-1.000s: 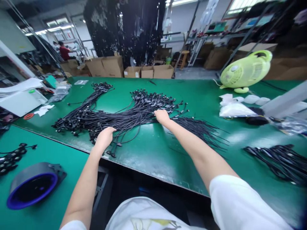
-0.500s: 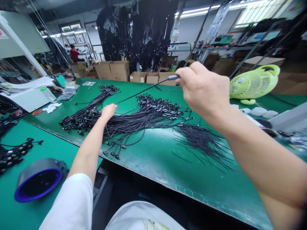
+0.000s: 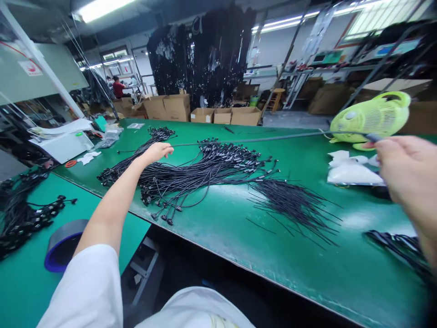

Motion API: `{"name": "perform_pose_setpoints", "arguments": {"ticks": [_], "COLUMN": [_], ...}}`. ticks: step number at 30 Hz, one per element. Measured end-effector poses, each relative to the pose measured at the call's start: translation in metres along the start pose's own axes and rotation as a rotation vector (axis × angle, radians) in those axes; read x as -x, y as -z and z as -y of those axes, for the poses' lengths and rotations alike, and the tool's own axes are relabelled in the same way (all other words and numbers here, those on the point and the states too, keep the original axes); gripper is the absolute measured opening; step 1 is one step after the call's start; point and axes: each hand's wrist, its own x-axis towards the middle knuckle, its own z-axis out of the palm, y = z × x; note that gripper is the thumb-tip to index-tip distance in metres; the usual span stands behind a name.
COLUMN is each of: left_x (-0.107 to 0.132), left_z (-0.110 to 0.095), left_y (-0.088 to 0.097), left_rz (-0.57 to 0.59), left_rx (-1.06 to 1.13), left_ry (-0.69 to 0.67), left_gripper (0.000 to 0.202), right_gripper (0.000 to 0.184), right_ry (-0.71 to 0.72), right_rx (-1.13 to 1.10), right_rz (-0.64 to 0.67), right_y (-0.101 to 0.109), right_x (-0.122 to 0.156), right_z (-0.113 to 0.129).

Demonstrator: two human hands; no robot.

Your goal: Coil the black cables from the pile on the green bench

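The right hand [image 3: 406, 168] is pinching one end of a long dark cable [image 3: 273, 138], and a short thicker tip [image 3: 373, 137] is poking out from between thumb and fingers, pointing back toward the left hand [image 3: 159, 152]. Over on that side, the left hand is closing its fingertips on the same cable, and the line is running out from them to the right, nearly straight between the two grips. Exactly how the left fingers are wrapping it, I can't tell. Beneath and nearer the body, a big bundle of black cables [image 3: 191, 175] is sprawling over the green table [image 3: 218, 228], with a second bundle [image 3: 145, 148] lying partly behind the left forearm. Just right of the big bundle, a pile of thin black strips [image 3: 290, 200] is fanning out. Farther right, a white packet [image 3: 353, 171] is sitting near the right hand, with a pale green fan [image 3: 370, 117] resting behind it. At the far left, a tape roll [image 3: 64, 243] is lying beside the left arm.
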Motion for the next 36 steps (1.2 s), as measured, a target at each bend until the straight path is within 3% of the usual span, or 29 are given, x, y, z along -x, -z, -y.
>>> {"name": "perform_pose_setpoints", "arguments": {"ticks": [2, 4, 7, 9, 12, 14, 16, 19, 22, 26, 29, 32, 34, 36], "left_x": [0.012, 0.026, 0.055, 0.082, 0.126, 0.148, 0.161, 0.168, 0.171, 0.171, 0.166, 0.164, 0.170, 0.181], "left_z": [-0.001, -0.013, -0.049, -0.077, -0.109, -0.117, -0.116, -0.105, -0.095, -0.084, -0.077, -0.078, -0.086, -0.098], "left_y": [-0.016, -0.038, -0.087, -0.121, -0.155, -0.160, -0.156, -0.145, -0.131, -0.118, -0.127, -0.158, -0.181, -0.197], "left_rz": [0.026, 0.047, 0.160, 0.283, 0.551, 0.737, 0.794, 0.805, 0.784, 0.414, 0.222, 0.149, 0.193, 0.341], "left_rx": [0.047, 0.165, 0.573, 0.726, 0.725, 0.801, 0.949, 1.110, 1.261, 1.537, 1.558, 1.333, 1.111, 0.923], "left_ry": [0.016, 0.030, 0.043, -0.001, -0.101, -0.043, 0.080, 0.194, 0.219, 0.265, 0.322, 0.278, 0.182, 0.080], "left_gripper": [0.031, 0.042, 0.046, 0.046, 0.041, 0.041, 0.044, 0.040, 0.036, 0.032, 0.026, 0.028, 0.036, 0.039], "right_gripper": [0.038, 0.032, 0.016, 0.015, 0.027, 0.034, 0.037, 0.037, 0.037, 0.033, 0.030, 0.035, 0.036, 0.036], "right_ry": [-0.137, -0.163, 0.166, 0.390, 0.464, 0.384, 0.290, 0.190, 0.182, 0.262, 0.420, 0.692, 0.773, 0.685], "right_rx": [0.271, 0.421, 0.259, 0.099, 0.052, 0.088, 0.115, 0.113, 0.029, -0.053, 0.058, 0.012, -0.128, -0.231], "right_rz": [0.132, 0.327, 0.703, 0.840, 0.734, 0.620, 0.563, 0.560, 0.545, 0.462, 0.414, 0.554, 0.697, 0.730], "right_y": [-0.006, -0.022, -0.043, -0.046, -0.039, -0.036, -0.036, -0.045, -0.057, -0.064, -0.064, -0.060, -0.057, -0.057], "right_x": [0.014, 0.044, 0.105, 0.133, 0.131, 0.112, 0.094, 0.086, 0.097, 0.126, 0.157, 0.188, 0.196, 0.191], "right_z": [-0.012, 0.000, 0.055, 0.101, 0.144, 0.144, 0.126, 0.085, 0.046, 0.018, 0.033, 0.075, 0.103, 0.120]}}
